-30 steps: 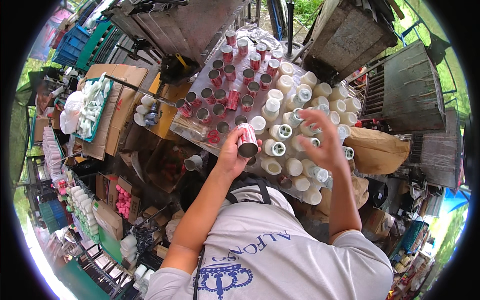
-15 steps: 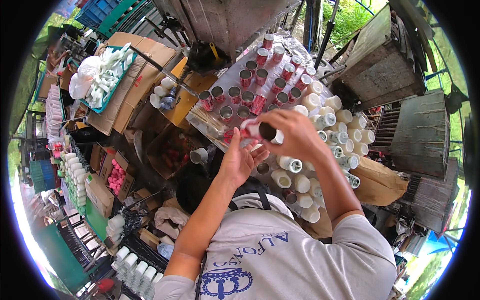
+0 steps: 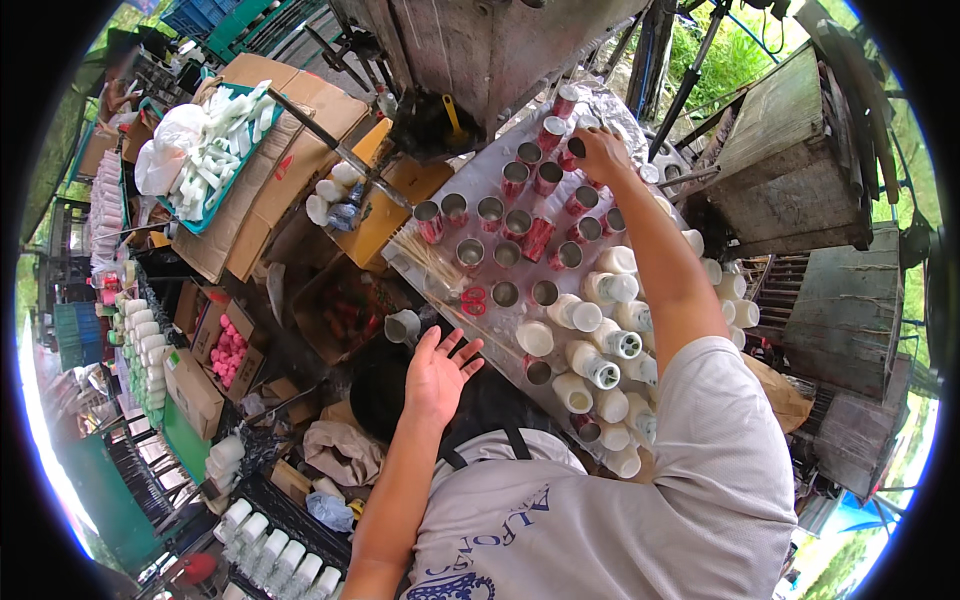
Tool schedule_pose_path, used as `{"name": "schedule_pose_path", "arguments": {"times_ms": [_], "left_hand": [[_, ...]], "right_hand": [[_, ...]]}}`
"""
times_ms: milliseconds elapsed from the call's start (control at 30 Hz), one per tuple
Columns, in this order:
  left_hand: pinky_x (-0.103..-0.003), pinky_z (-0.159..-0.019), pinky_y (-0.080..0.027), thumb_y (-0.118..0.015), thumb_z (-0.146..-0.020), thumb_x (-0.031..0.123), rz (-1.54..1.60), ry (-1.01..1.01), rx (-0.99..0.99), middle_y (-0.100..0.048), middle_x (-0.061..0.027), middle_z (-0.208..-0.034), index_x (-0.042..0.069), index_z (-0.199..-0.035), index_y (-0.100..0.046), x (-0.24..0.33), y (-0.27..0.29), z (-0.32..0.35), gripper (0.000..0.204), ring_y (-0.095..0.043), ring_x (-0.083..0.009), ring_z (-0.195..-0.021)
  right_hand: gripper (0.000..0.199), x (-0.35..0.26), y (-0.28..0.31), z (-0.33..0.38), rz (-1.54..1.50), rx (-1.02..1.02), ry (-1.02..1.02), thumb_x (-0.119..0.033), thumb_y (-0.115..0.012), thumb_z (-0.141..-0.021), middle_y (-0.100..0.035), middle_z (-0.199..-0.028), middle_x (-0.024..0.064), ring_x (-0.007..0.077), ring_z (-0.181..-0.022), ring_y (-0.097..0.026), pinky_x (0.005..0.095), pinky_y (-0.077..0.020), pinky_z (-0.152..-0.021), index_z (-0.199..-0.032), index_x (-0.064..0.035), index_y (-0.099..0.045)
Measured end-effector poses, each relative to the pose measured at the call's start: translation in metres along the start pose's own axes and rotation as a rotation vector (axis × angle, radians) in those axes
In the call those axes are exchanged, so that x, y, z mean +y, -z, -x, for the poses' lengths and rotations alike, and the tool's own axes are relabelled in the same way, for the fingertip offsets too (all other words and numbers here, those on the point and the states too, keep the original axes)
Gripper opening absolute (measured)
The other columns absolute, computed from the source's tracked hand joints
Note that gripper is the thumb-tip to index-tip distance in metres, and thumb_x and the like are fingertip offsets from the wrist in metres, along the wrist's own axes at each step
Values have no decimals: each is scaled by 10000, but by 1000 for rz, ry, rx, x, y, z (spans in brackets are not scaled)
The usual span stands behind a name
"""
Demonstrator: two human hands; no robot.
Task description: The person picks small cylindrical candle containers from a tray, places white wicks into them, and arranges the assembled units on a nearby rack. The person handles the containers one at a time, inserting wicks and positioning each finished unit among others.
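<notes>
My right hand (image 3: 604,158) is stretched to the far part of the table (image 3: 440,300), its fingers closed at the rim of a red open-topped can (image 3: 570,157); the hand partly hides that can. Around it stand several similar red cans (image 3: 547,178), mostly upright with dark, open mouths. My left hand (image 3: 436,385) is held palm up off the table's near left edge, fingers spread and holding nothing. Closest to it on the table are red-handled scissors (image 3: 473,300) and a bundle of thin pale sticks (image 3: 428,262).
Several white cylinders (image 3: 585,357) crowd the table's right side, below my right arm. A grey metal box (image 3: 470,50) stands beyond the table. At left are a teal tray (image 3: 245,165) of white pieces, a box of pink pieces (image 3: 232,352) and a metal bar (image 3: 340,150).
My right hand has carried a red can from near the left hand to the far side of the table. My left hand has drawn back toward my body and stays empty.
</notes>
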State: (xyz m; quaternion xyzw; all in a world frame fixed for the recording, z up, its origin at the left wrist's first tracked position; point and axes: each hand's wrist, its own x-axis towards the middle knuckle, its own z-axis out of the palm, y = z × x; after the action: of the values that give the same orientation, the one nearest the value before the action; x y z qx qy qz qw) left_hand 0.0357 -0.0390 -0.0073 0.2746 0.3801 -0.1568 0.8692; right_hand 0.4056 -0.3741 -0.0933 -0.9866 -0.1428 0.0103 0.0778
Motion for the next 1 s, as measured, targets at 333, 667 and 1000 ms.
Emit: {"name": "schedule_pose_path", "arguments": {"times_ms": [333,667,1000], "left_hand": [[-490,-985,-486,-610,-1060,379,-9,-61,65,-590,-72,-1273,138,-1241,-525,14,14,-1,313,-637,-301,-1174],[-465,-986,-484,-605,-1060,390,-32,-77,87,-605,-58,-1264,112,-1247,-550,25,18,3,340,-639,-264,-1156],[-457,-968,-504,-616,-1057,362,-40,-51,11,-615,-66,-1289,166,-1246,-568,18,16,6,276,-647,-270,-1143]], "right_hand": [[841,39,6,-8,87,-225,-105,-335,-863,-693,-657,-1397,156,384,-1335,-569,507,-488,-1084,-1460,-126,-590],[409,52,-29,14,303,-115,21,-191,-815,-773,-664,-1292,135,356,-1290,-608,537,-492,-1052,-1169,-139,-725],[461,37,20,62,-86,74,-103,-186,-796,-863,-619,-1284,197,450,-1154,-657,508,-554,-943,-1283,-81,-638]]}}
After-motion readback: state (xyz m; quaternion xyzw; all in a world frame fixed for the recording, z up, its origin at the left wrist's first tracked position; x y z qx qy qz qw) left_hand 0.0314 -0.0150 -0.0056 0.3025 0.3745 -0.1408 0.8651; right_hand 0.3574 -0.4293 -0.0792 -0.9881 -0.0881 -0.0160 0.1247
